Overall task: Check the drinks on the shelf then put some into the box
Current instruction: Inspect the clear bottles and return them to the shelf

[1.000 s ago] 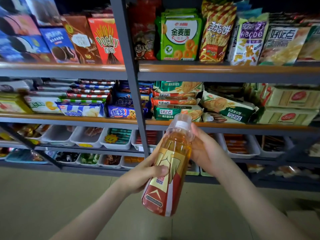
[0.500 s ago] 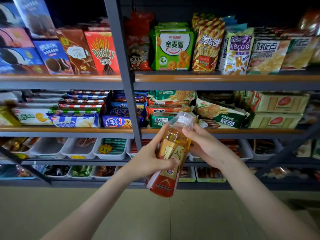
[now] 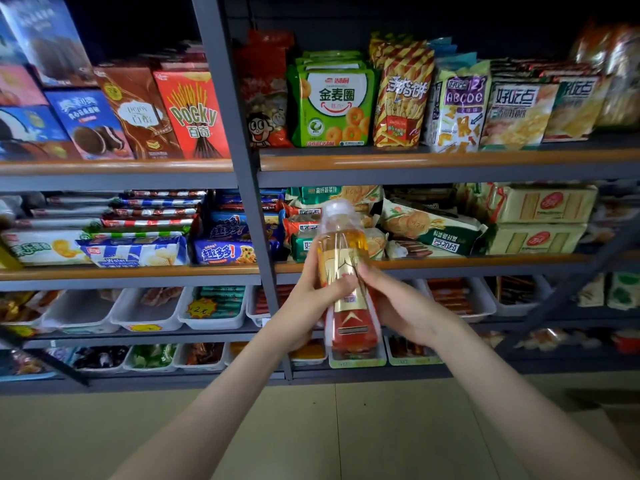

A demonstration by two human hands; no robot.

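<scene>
The drink bottle (image 3: 341, 251) is in the air, not on any shelf, held almost upright with its white cap (image 3: 336, 206) on top, just in front of the middle shelf edge (image 3: 450, 261). The left hand (image 3: 308, 299) grasps its left side at the gold label, and the right hand (image 3: 401, 306) clasps the lower right side near the red band. Nothing supports the base, so if either grasp loosens while the label is being read, the smooth plastic could slip and fall to the floor (image 3: 311, 427). The cap sits close to the stacked biscuit packs (image 3: 429, 230) behind it, and a push farther in could knock them. No box is in view, so carrying the bottle there probably means turning away without seeing it.
</scene>
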